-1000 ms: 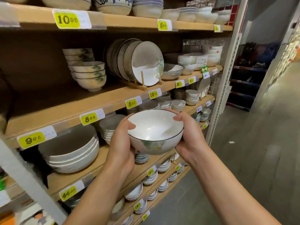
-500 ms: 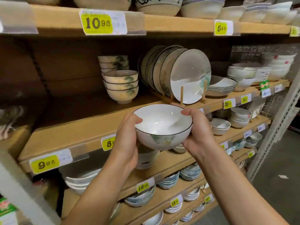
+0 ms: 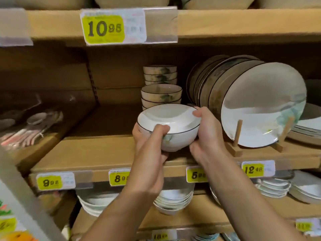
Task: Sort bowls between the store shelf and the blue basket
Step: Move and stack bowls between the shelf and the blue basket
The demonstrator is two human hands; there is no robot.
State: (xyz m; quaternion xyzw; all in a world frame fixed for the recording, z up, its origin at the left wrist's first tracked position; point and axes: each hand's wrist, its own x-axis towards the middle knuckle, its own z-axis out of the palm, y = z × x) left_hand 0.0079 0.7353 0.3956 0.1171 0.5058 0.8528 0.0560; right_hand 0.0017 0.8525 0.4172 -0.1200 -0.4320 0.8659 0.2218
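Both hands, left hand (image 3: 149, 145) & right hand (image 3: 206, 136), grip white black-rimmed ceramic bowl (image 3: 169, 126) just over wooden store shelf (image 3: 97, 153), by matching bowl stack (image 3: 160, 96); not set down yet. Blue basket unseen.

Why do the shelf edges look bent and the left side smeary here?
Head view: the wide-angle lens bows the shelf edge; the far-left items are blurred; the bowl, left hand and right hand are fairly sharp; the front plate looks grey on top.
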